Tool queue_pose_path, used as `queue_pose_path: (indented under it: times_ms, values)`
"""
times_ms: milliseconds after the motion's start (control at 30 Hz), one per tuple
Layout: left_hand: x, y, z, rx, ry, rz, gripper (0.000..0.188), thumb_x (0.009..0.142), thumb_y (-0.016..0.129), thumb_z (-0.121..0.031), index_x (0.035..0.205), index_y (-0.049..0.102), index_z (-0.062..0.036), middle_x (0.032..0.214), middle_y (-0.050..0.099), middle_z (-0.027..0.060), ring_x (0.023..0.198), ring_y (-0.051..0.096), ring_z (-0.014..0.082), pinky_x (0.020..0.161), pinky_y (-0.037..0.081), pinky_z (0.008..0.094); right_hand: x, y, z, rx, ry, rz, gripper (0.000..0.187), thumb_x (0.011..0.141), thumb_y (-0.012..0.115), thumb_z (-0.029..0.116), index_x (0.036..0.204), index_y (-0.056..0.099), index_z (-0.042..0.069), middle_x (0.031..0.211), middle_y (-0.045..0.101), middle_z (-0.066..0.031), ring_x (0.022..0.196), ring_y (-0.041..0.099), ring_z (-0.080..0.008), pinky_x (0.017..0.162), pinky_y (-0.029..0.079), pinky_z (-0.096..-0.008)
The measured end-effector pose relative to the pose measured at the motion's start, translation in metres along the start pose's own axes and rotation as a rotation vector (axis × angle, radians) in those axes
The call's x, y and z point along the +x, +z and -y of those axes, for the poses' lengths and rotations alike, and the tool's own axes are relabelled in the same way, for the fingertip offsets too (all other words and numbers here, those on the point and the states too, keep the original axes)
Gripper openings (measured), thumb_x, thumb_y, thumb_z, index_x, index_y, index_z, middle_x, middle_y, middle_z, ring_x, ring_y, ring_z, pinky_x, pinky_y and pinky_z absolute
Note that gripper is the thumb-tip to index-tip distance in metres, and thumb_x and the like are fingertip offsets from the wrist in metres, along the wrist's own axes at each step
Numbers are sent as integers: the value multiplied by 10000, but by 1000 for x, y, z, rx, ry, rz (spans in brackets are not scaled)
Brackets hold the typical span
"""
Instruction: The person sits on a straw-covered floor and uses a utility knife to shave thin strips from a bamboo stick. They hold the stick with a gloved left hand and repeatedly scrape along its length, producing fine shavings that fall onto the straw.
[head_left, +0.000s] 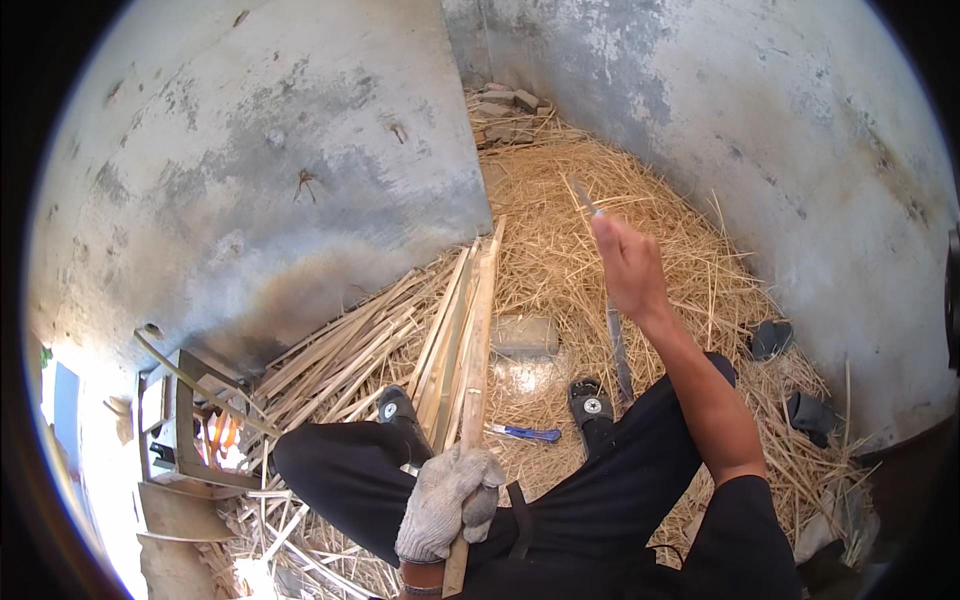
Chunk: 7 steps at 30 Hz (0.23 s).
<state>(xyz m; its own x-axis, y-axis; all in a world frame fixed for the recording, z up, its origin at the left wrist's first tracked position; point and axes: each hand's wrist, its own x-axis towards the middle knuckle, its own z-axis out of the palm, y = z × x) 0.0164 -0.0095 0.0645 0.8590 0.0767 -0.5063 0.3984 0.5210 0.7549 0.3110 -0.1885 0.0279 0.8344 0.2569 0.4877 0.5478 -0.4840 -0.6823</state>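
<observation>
My left hand (450, 505), in a pale knitted work glove, is closed around the near end of a long split bamboo strip (480, 350). The strip runs away from my lap between my knees, among other strips. My bare right hand (630, 265) is raised over the straw, fingers closed on a knife (583, 195). Its narrow blade points up and away; the handle is mostly hidden in the fist. Hand and strip are well apart. A blue utility knife (527, 433) lies between my feet. Below my right hand, a long, grey, blade-like piece (619, 355) lies on the straw.
Many bamboo strips (345, 340) lean in a pile at left. Bamboo shavings (600, 170) cover the floor, with a brick block (525, 336) ahead. A wooden frame (185, 430) stands left; dark sandals (770, 340) lie right. Walls (290, 150) close in both sides; bricks (510, 115) fill the corner.
</observation>
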Motion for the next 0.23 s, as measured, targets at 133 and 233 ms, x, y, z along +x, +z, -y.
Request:
queue_pose_path:
  times_ms: [133, 233]
  values:
    - [1, 5, -3, 69, -23, -26, 253, 997, 551, -213, 874, 582, 6, 501, 425, 26, 353, 383, 103, 341, 333, 248, -31, 10, 31, 82, -434, 228, 481, 1016, 515, 497, 815, 586, 66, 499, 501, -35, 412, 494, -169, 432, 409, -376]
    - [1, 1, 3, 51, -33, 10, 278, 999, 569, -241, 900, 602, 17, 509, 453, 41, 356, 404, 115, 342, 333, 249, -38, 23, 31, 7, -592, 303, 443, 1001, 538, 501, 832, 610, 98, 543, 591, -73, 438, 589, -200, 430, 430, -398]
